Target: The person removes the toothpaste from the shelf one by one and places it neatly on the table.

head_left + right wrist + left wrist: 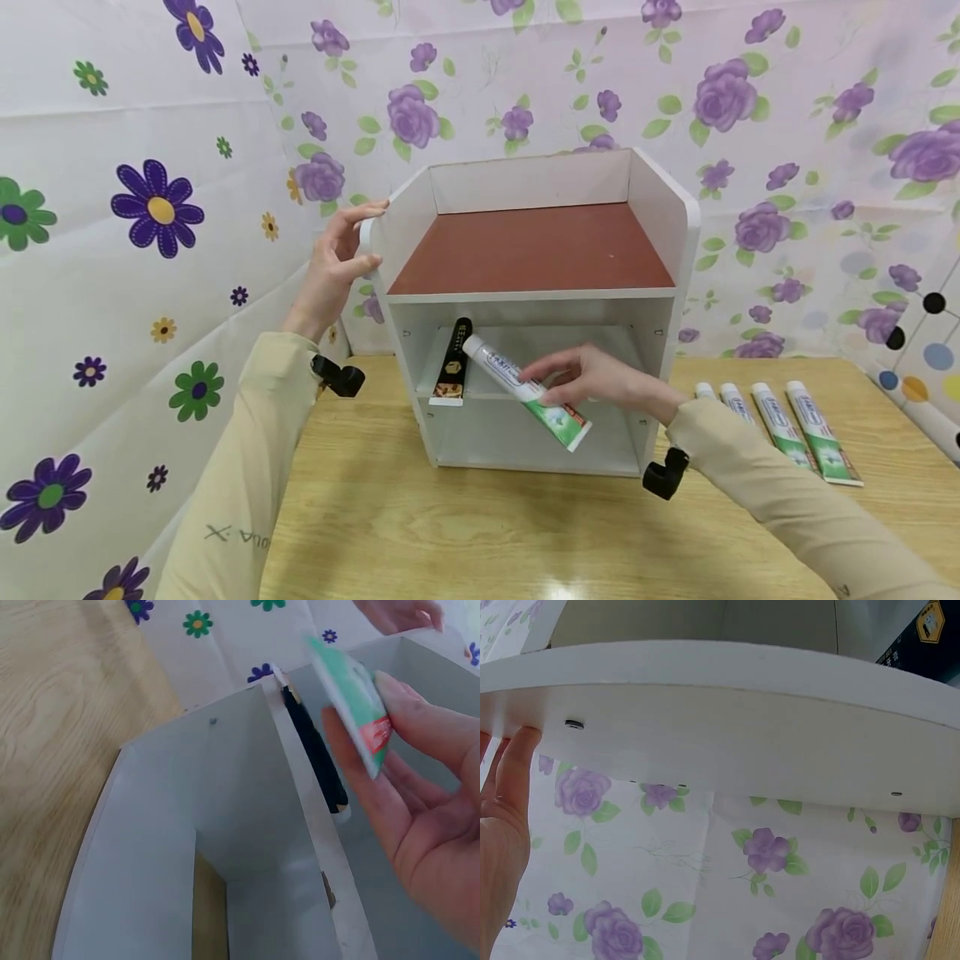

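Note:
My right hand (592,379) pinches a white and green toothpaste tube (525,390) between thumb and fingers, in front of the small shelf unit (678,225). The tube slants, its white cap up to the left near a black toothpaste tube (454,362) lying on the middle shelf. In the right wrist view the held tube (356,701) shows its green end and a red patch. My left hand (333,258) holds the upper left side edge of the unit; in the left wrist view its fingers (517,769) touch the white side panel (727,742).
Several white and green toothpaste tubes (817,429) lie on the wooden table (450,533) to the right of the unit. The unit has a brown top (532,250) with raised sides and a lower compartment (525,437). Flowered sheets (525,75) hang behind and at the left.

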`<state>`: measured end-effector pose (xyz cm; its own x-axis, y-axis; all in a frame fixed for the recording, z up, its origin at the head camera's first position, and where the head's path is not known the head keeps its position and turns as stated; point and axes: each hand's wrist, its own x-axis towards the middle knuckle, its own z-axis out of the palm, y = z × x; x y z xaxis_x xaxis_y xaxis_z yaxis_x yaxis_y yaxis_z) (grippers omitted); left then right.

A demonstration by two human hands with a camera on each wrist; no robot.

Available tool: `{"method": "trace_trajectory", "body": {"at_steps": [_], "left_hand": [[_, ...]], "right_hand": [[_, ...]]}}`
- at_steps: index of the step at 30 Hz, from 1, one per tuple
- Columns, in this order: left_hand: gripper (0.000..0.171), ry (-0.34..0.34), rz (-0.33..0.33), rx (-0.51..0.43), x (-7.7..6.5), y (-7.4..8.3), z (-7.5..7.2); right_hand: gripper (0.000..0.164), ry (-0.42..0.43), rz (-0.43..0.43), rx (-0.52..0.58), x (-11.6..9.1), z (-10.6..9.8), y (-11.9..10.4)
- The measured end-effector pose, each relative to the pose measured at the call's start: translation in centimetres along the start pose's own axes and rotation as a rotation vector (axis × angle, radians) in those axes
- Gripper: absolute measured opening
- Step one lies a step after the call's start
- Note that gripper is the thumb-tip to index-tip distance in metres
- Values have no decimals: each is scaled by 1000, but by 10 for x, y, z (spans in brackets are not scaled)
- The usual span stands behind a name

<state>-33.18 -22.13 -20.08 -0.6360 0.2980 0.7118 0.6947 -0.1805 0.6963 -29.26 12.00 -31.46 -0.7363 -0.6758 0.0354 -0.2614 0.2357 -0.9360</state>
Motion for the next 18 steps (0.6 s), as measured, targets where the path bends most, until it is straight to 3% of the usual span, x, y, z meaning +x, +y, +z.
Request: {"method": "trace_trajectory", "body": {"at_steps": [12, 18], "left_hand": [[51, -1, 12, 1, 0, -1, 1], [51, 1, 17, -5, 0, -2, 1]], "right_hand": [[24, -213, -88, -139, -12, -9, 2], [23, -252, -96, -210, -19, -13, 5]]}}
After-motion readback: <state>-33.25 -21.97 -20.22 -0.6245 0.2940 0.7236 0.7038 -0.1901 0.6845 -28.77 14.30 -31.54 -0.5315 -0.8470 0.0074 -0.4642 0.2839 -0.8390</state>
